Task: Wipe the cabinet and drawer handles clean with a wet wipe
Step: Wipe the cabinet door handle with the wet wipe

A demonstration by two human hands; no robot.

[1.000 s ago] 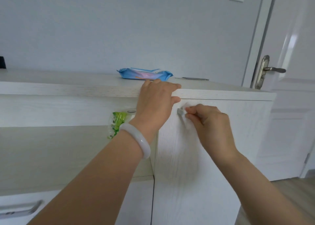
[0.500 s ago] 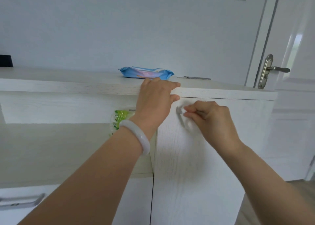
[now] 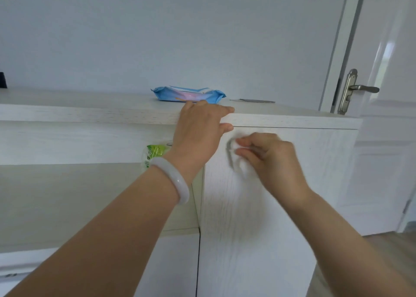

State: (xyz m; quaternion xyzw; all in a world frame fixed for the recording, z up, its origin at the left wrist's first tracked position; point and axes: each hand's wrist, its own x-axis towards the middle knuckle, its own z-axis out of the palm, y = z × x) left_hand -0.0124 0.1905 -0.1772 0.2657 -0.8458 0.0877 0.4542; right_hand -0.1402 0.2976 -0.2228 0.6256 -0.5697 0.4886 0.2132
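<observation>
A white cabinet door (image 3: 258, 206) fills the lower right, with a grey metal handle (image 3: 230, 152) near its upper left corner. My right hand (image 3: 270, 159) pinches a crumpled white wet wipe (image 3: 240, 166) against that handle; the hand and wipe are blurred. My left hand (image 3: 200, 132), with a pale bangle on its wrist, grips the front edge of the cabinet top (image 3: 90, 112), fingers over the top and thumb at the door's upper edge.
A blue wet-wipe pack (image 3: 186, 94) lies on the cabinet top, and a thin flat sheet (image 3: 254, 100) lies further right. A green-labelled item (image 3: 154, 154) sits in the open shelf. A drawer handle (image 3: 11, 275) shows at lower left. A room door with lever handle (image 3: 360, 88) stands right.
My right hand has slid slightly down the cabinet handle with the wipe. The left hand has stayed on the cabinet top's edge. The view shifted a little.
</observation>
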